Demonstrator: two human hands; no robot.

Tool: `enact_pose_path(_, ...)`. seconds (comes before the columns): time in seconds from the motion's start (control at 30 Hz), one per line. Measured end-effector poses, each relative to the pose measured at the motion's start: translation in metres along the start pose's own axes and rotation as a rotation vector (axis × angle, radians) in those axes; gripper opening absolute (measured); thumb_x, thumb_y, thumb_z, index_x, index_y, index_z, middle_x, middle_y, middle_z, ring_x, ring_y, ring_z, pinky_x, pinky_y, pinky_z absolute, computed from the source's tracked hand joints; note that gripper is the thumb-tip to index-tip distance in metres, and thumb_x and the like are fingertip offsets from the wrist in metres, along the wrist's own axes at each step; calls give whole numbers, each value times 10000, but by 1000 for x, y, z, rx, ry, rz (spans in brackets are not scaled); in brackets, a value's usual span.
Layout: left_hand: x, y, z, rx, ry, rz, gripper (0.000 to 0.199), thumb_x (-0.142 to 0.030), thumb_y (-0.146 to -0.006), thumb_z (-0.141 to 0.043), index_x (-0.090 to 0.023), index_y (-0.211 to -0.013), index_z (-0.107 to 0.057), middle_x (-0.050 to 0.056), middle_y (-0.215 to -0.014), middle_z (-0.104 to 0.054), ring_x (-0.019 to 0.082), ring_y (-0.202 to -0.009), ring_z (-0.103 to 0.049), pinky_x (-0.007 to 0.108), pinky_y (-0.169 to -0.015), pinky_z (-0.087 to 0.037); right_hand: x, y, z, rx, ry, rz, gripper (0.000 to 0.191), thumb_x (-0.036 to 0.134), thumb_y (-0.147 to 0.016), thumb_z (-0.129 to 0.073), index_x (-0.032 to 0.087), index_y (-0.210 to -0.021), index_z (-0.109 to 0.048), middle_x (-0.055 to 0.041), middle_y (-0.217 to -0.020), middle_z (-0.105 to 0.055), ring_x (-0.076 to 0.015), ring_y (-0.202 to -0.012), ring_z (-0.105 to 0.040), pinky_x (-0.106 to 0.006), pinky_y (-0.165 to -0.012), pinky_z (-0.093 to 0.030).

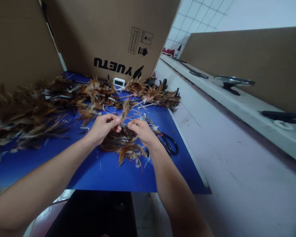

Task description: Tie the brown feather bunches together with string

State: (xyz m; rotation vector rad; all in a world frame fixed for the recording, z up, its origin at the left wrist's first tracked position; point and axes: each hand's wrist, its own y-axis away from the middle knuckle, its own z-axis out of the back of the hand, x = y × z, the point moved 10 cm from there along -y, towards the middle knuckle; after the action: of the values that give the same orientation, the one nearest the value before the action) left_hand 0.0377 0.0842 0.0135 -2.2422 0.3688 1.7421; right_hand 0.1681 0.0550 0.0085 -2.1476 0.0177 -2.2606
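Observation:
My left hand (pixel 105 127) pinches a small brown feather (pixel 125 108) bunch, whose tips point up and away from me. Close by on its right, the thumb and fingertips of my right hand (pixel 139 129) are closed at the base of the same bunch, where greyish fluff shows. Exactly what the right fingertips grip is too small to make out. Below both hands lies a loose heap of brown and dark feathers (pixel 120 144) on the blue tabletop (pixel 113 177). Black-handled scissors (pixel 172 144) rest right of my right wrist, partly covered by feathers and my arm.
Thick piles of feathers (pixel 26 112) cover the table's left side, and more feathers (pixel 160 95) lie at the back right. A small white digital display (pixel 119 82) stands before a cardboard box (pixel 108 36). On the right, a wall ledge (pixel 251 108) carries scissors (pixel 198 74) and other items.

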Motion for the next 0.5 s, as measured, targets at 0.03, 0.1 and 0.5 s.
enact_pose_path(0.03, 0, 0, 1, -8, -13, -9, 396, -456, -577, -852, -125, -666, -654, 15, -560, -648, 102, -513, -578, 221, -551, -479, -2, 0, -1, 5, -17, -14, 168, 336, -667, -648, 187, -645, -573, 55, -570, -536, -100, -556, -457, -260, -612, -358)
enact_pose_path(0.1, 1, -1, 1, -15, -25, -12, 399, -451, -566, -859, -119, -654, -657, 22, -577, -661, 104, -532, -590, 221, -570, -486, -4, 1, -1, 10, -47, -34, 191, 355, -665, -672, 189, -650, -579, 48, -579, -552, -107, -567, -478, -265, -621, -381)
enact_pose_path(0.5, 14, -2, 7, -50, 193, 116, 244, -263, -612, -843, -98, -662, -671, 19, -566, -627, 81, -534, -580, 179, -573, -501, 12, 1, -4, -27, -42, 120, 291, 285, -580, -797, 205, -821, -654, 9, -806, -702, -147, -781, -647, -311, -781, -520)
